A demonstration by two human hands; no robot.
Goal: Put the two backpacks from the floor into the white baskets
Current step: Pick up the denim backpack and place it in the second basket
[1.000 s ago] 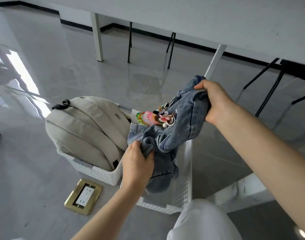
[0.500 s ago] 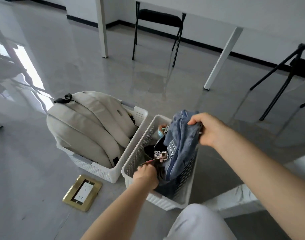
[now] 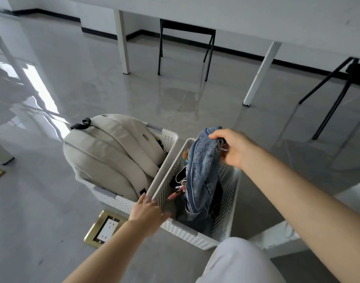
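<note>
1. Two white perforated baskets stand side by side on the grey floor [image 3: 52, 201], touching along their long sides, in the lower middle of the frame.
2. The left basket [image 3: 105, 194] holds a beige backpack [image 3: 111, 154], which bulges well above the rim; its black top loop [image 3: 82, 124] points toward the upper left of the frame.
3. The right basket [image 3: 226, 211] holds a denim backpack [image 3: 203, 172], standing on end inside it, with its upper part above the rim.
4. Small colourful charms [image 3: 177, 193] hang on the left side of the denim backpack, inside the basket.
5. The right hand [image 3: 230, 149], reaching in from the right of the frame, pinches the top of the denim backpack, fingers closed on the fabric.
6. The left hand [image 3: 148, 211], coming from the bottom of the frame, lies spread with fingers loose on the near left corner of the right basket's rim; it grips nothing that I can make out.
7. A brass floor socket [image 3: 105, 228] sits just below the left basket, in the lower left of the frame.
8. A white table leg [image 3: 123, 41] and a black chair [image 3: 185, 43] stand in the upper middle of the frame, well apart from the baskets.
9. The person's white-clad knee [image 3: 238, 262] shows at the bottom edge, right of centre.
</note>
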